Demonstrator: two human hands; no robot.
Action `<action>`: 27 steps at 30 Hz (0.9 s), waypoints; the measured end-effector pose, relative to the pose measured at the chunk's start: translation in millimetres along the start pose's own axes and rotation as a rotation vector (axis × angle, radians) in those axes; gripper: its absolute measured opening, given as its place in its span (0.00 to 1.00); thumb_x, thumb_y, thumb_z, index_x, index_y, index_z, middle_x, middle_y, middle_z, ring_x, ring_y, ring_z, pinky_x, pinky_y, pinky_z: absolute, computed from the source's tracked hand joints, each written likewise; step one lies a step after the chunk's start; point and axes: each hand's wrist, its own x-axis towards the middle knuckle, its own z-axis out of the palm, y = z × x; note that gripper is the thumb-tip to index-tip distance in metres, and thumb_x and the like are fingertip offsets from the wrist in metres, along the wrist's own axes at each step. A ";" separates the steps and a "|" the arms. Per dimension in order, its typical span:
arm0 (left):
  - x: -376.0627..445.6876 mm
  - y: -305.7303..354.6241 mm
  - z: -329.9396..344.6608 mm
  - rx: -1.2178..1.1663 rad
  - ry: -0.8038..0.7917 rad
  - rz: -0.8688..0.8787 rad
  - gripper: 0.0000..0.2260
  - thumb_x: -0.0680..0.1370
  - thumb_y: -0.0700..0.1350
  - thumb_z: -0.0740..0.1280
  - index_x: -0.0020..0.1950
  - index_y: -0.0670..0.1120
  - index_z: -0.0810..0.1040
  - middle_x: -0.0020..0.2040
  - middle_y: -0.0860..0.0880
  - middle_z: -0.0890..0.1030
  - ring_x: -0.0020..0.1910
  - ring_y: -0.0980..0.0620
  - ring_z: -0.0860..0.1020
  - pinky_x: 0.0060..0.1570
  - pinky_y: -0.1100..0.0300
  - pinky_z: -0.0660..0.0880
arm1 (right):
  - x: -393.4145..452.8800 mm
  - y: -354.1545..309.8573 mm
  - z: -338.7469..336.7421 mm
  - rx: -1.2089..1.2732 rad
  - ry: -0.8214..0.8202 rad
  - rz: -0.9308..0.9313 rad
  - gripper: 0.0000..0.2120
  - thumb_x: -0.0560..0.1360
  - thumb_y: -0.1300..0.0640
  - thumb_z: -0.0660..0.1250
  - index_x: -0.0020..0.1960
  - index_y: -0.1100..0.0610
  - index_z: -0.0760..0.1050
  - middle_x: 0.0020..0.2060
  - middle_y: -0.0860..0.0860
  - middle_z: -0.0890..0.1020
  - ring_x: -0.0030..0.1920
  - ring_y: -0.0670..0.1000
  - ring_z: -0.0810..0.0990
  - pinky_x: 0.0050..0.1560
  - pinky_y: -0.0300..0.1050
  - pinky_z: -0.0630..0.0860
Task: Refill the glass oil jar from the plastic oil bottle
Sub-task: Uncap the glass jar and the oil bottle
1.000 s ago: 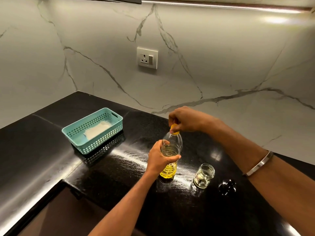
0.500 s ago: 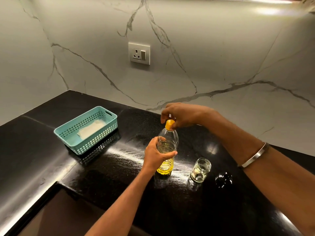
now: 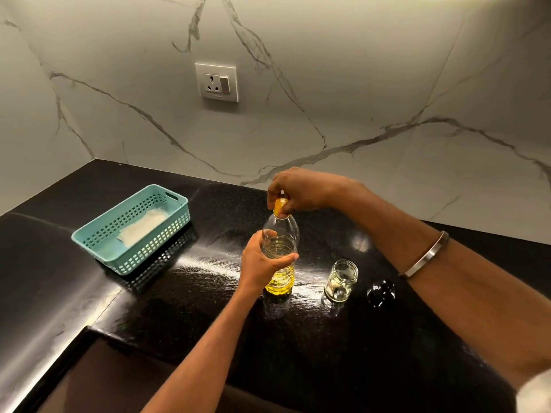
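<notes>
Uncapping not finished: left hand [image 3: 262, 260] grips the upright oil bottle [image 3: 280, 254] on the counter [image 3: 179, 308], right hand [image 3: 301, 190] fingers pinch its yellow cap [image 3: 280, 206]; open glass jar [image 3: 341, 281] just beside, lid [image 3: 381, 291] off, pouring not begun.

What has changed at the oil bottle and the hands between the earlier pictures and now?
Very little. The right hand shifted its fingers on the yellow cap, which is still on the bottle. Nothing was taken or let go. The left hand still grips the bottle, standing on the counter. The open glass jar, black lid and teal basket stayed put.
</notes>
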 end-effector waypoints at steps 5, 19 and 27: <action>-0.2 0.0 -0.4 0.008 -0.006 0.001 0.28 0.61 0.53 0.81 0.56 0.54 0.73 0.55 0.53 0.78 0.55 0.55 0.77 0.51 0.60 0.78 | -0.3 3.6 -2.6 -0.035 -0.005 -0.064 0.12 0.72 0.59 0.72 0.55 0.52 0.80 0.53 0.47 0.77 0.52 0.46 0.72 0.49 0.40 0.70; 3.1 -8.4 0.7 -0.018 -0.022 0.001 0.28 0.59 0.58 0.80 0.54 0.59 0.72 0.55 0.52 0.78 0.55 0.53 0.78 0.53 0.53 0.79 | -3.8 50.7 23.4 0.494 0.376 0.250 0.11 0.75 0.58 0.69 0.57 0.57 0.76 0.48 0.49 0.77 0.51 0.50 0.78 0.47 0.39 0.76; 3.2 -6.3 -0.8 -0.049 -0.024 -0.010 0.26 0.64 0.47 0.80 0.58 0.52 0.72 0.56 0.49 0.77 0.52 0.60 0.77 0.43 0.73 0.75 | 14.5 76.8 147.6 0.707 0.301 0.742 0.12 0.70 0.59 0.75 0.52 0.58 0.77 0.52 0.55 0.81 0.52 0.53 0.79 0.51 0.45 0.76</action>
